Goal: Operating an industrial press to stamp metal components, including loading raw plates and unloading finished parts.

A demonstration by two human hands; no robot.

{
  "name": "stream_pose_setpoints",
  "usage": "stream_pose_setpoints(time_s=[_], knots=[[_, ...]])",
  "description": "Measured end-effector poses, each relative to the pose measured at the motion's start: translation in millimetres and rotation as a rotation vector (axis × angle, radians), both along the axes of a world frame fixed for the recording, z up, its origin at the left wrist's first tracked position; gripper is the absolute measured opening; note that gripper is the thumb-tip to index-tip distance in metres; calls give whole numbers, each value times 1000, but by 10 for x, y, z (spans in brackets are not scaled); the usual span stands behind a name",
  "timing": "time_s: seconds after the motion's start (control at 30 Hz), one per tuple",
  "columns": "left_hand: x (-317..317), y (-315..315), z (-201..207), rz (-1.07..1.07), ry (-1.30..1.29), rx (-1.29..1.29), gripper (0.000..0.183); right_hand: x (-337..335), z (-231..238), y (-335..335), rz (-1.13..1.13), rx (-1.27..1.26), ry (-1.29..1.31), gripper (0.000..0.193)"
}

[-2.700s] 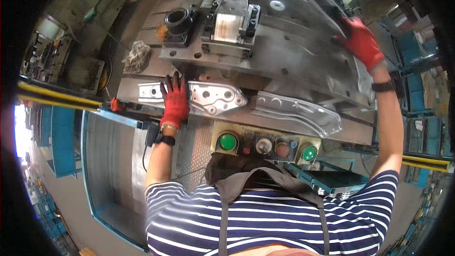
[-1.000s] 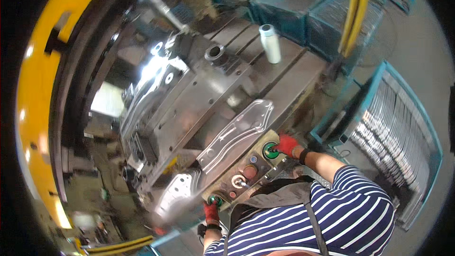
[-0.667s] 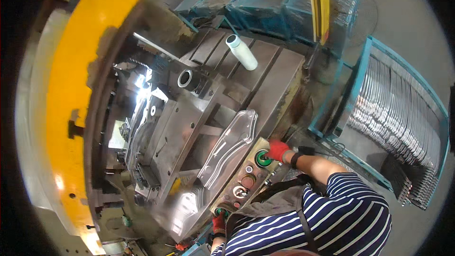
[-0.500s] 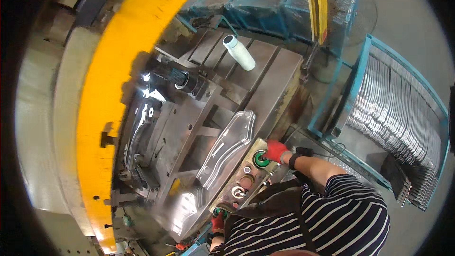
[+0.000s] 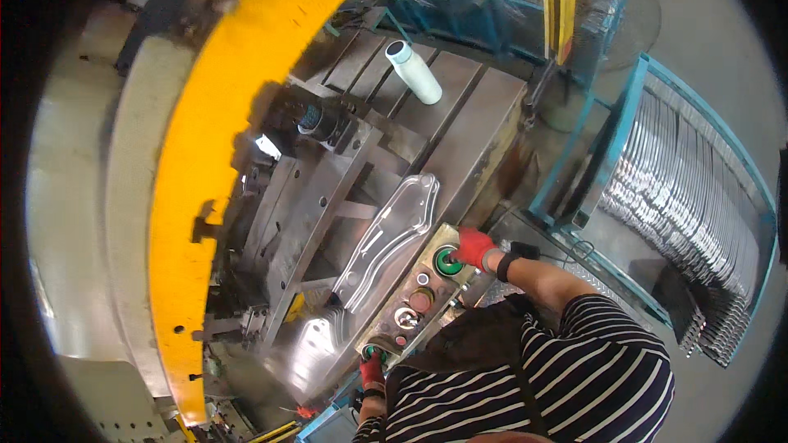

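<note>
My right hand (image 5: 476,248), in a red glove, presses curled fingers on a green push button (image 5: 448,261) at the far end of a beige control panel (image 5: 432,280). At its near end, my left hand (image 5: 372,370), also red-gloved, presses another green push button (image 5: 373,353) with its fingers bent. Just left of the panel, a shaped silver sheet-metal part (image 5: 387,238) lies on the press bed. Several shiny metal parts (image 5: 318,346) lie overlapped beside the near end. Farther left, the steel die (image 5: 308,221) stands beneath the yellow press ram (image 5: 193,189), its inside mostly hidden.
A white bottle (image 5: 415,74) stands on the slotted press table (image 5: 460,86). To the right, a blue-framed rack (image 5: 644,66) holds many metal parts in a row. Blue wrapped crates (image 5: 460,0) and a yellow post (image 5: 558,0) stand at the back.
The yellow ram has moved down and rightward over the die, and the metal part seen inside is now hidden. Both hands stay on the buttons; the view has shifted slightly.
</note>
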State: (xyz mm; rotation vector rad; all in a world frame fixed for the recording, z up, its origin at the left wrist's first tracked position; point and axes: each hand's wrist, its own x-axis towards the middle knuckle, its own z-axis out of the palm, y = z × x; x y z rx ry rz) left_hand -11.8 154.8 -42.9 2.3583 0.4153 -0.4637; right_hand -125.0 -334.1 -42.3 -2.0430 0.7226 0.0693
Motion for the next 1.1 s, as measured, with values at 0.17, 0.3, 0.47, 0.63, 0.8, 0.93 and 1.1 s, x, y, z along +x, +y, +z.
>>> stream_pose_setpoints(time_s=[0.17, 0.3, 0.47, 0.63, 0.8, 0.93, 1.1], knots=[[-173, -264, 459, -118, 4, 186, 53, -60, 188, -80, 58, 71, 1, 58], [-158, -218, 491, -474, -15, 413, 45, -34, 440, -170, 280, -104, 88, 55], [-278, -77, 251, -49, -130, -335, 61, 252, 934, -68, 353, -497, -309, 58], [-582, -160, 336, -19, -227, 21, 85, 1031, 1336, 230, 671, -693, -483, 70], [-625, -343, 650, 32, -319, -32, 78, 1856, 1345, 642, 1055, -929, -270, 88], [-544, -420, 861, -48, -474, 20, 73, 2035, 1276, 800, 1054, -1063, -131, 95], [-401, -579, 997, -200, -625, -45, 72, 1996, 1346, 836, 1097, -1028, -12, 92]])
